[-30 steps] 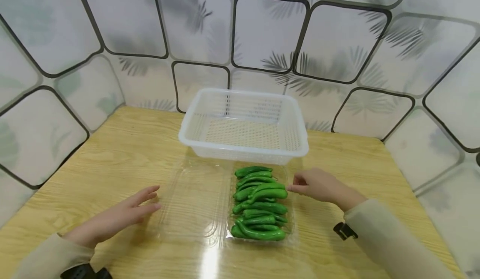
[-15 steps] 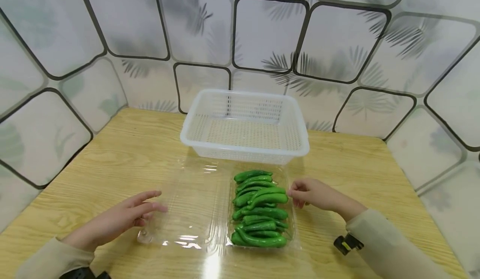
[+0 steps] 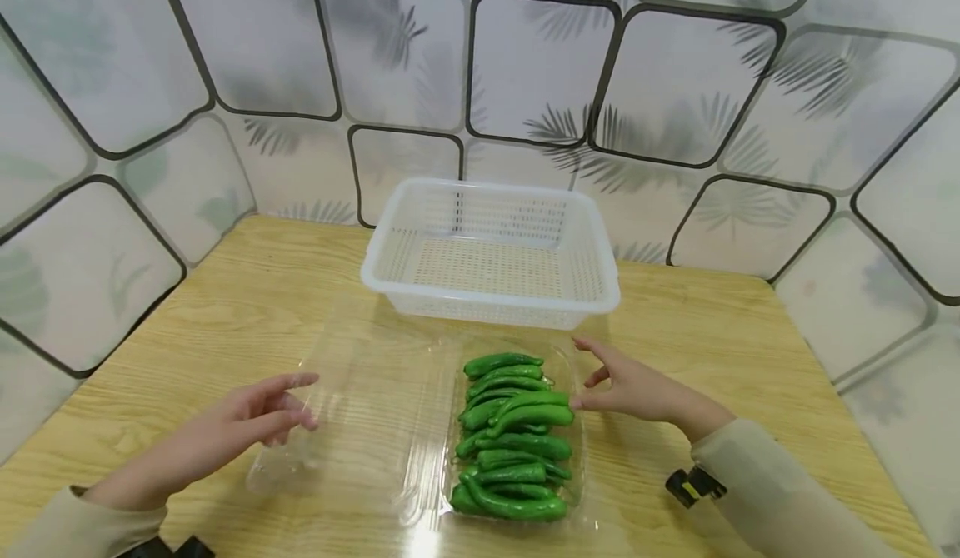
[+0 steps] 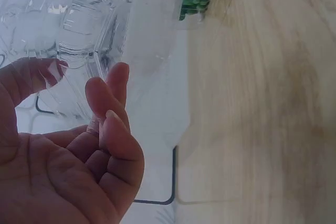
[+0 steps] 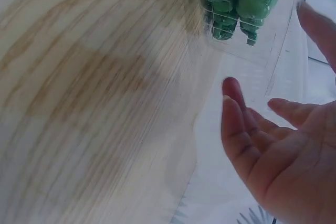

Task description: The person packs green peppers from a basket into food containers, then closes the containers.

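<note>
A clear plastic box (image 3: pixel 579 466) holds several green chili peppers (image 3: pixel 517 443) laid in a row. Its hinged lid (image 3: pixel 367 412) is folded out to the left, with the outer edge raised off the table. My left hand (image 3: pixel 236 425) pinches that edge between thumb and fingers; the left wrist view shows the clear lid (image 4: pixel 86 24) between them. Beside the box's right wall is my right hand (image 3: pixel 630 383), thumb and fingers apart and holding nothing. In the right wrist view the fingers (image 5: pixel 239 124) are near the box; whether a fingertip touches it, I cannot tell.
A white perforated plastic basket (image 3: pixel 491 304) stands right behind the box, with nothing in it. Everything rests on a light wooden table (image 3: pixel 720 325). A patterned wall covering (image 3: pixel 540 67) closes off the back and both sides.
The box with the peppers has shifted slightly toward me and to the left. My left hand has taken hold of the lid's edge and raised it. My right hand's fingers have spread apart.
</note>
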`<state>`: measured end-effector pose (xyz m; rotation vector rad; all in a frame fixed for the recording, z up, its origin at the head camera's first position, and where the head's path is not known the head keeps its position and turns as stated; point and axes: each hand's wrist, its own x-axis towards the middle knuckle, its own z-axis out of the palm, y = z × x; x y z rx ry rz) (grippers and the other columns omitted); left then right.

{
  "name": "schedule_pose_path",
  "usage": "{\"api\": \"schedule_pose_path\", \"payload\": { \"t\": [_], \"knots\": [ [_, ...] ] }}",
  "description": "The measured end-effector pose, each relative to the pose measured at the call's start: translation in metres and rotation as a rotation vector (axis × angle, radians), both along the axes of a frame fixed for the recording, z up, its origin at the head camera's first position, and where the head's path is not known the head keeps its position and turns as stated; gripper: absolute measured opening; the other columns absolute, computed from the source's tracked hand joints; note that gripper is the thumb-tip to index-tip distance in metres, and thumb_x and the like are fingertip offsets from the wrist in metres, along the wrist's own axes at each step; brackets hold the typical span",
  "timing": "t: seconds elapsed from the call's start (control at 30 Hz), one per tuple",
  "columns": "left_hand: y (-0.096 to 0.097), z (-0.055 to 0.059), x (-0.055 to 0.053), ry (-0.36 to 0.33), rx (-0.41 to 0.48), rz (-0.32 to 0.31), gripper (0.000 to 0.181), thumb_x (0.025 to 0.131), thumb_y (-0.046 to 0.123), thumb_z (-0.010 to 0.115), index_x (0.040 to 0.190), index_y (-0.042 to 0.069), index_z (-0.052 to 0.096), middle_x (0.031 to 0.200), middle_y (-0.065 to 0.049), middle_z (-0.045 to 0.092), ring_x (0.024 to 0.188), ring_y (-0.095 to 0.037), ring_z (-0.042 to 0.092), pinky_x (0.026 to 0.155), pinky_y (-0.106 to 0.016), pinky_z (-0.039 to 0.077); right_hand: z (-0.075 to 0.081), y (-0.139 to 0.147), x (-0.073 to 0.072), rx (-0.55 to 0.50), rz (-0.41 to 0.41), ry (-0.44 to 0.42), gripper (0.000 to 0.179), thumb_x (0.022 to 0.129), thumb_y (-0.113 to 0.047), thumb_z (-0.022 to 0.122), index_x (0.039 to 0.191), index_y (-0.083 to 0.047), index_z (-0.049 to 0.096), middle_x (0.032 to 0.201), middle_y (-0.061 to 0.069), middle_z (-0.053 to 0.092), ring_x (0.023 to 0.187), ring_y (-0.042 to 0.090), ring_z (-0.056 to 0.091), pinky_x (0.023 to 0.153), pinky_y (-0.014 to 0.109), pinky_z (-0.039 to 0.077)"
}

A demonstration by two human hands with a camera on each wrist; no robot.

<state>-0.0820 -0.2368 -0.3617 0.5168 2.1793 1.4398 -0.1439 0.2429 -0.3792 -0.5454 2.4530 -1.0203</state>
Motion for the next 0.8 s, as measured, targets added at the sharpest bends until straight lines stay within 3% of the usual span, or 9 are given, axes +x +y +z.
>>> {"api": "schedule_pose_path", "payload": {
  "t": [0.07,0.17,0.33,0.47,0.6,0.8],
  "knots": [
    [-0.001,0.003,0.001,0.01,0.0,-0.005,0.052,0.102,0.017,0.039,0.144,-0.007,0.02,0.11,-0.022,0.057,0.083,-0.02,0.053,0.07,-0.03,0.047,0.001,-0.003,0.0,0.008,0.014,0.053,0.08,0.088,-0.034,0.065,0.148,-0.006,0.02,0.147,0.022,0.024,0.111,0.033,0.052,0.081,0.042,0.048],
    [-0.002,0.007,0.002,0.046,0.003,0.002,0.05,0.102,0.015,0.037,0.144,-0.006,0.021,0.108,-0.019,0.058,0.08,-0.018,0.052,0.068,-0.03,0.046,0.002,-0.008,-0.002,0.026,0.023,0.144,0.064,0.092,-0.031,0.06,0.143,-0.004,0.032,0.14,0.02,0.037,0.107,0.03,0.055,0.08,0.042,0.048],
    [0.0,0.011,0.009,0.112,0.053,-0.003,0.048,0.102,0.01,0.033,0.148,0.003,0.018,0.119,-0.008,0.057,0.093,-0.016,0.057,0.071,-0.028,0.047,0.002,-0.013,-0.005,0.036,-0.015,0.23,0.04,0.093,-0.021,0.058,0.127,0.0,0.053,0.109,0.01,0.059,0.089,0.021,0.06,0.069,0.032,0.05],
    [0.008,0.018,0.017,0.178,0.133,-0.055,0.055,0.101,0.001,0.03,0.151,0.015,0.012,0.135,0.002,0.048,0.109,-0.012,0.055,0.075,-0.028,0.047,0.0,-0.011,-0.004,0.01,-0.027,0.205,0.029,0.094,-0.02,0.057,0.115,0.001,0.061,0.09,0.003,0.061,0.074,0.018,0.061,0.064,0.031,0.051],
    [0.025,0.027,0.026,0.223,0.174,-0.066,0.064,0.098,-0.003,0.037,0.152,0.02,0.009,0.144,0.008,0.037,0.12,-0.008,0.048,0.082,-0.025,0.047,-0.002,-0.009,-0.001,-0.008,-0.015,0.169,0.025,0.094,-0.027,0.057,0.101,-0.004,0.065,0.073,0.001,0.059,0.062,0.021,0.059,0.056,0.032,0.049],
    [0.049,0.038,0.035,0.457,0.088,-0.017,0.07,0.093,-0.004,0.05,0.15,0.019,0.018,0.144,0.004,0.037,0.121,-0.008,0.048,0.082,-0.024,0.046,-0.005,-0.009,0.005,0.005,0.021,0.134,0.027,0.093,-0.033,0.057,0.089,-0.008,0.064,0.058,0.0,0.052,0.05,0.024,0.054,0.045,0.028,0.042]
  ]
}}
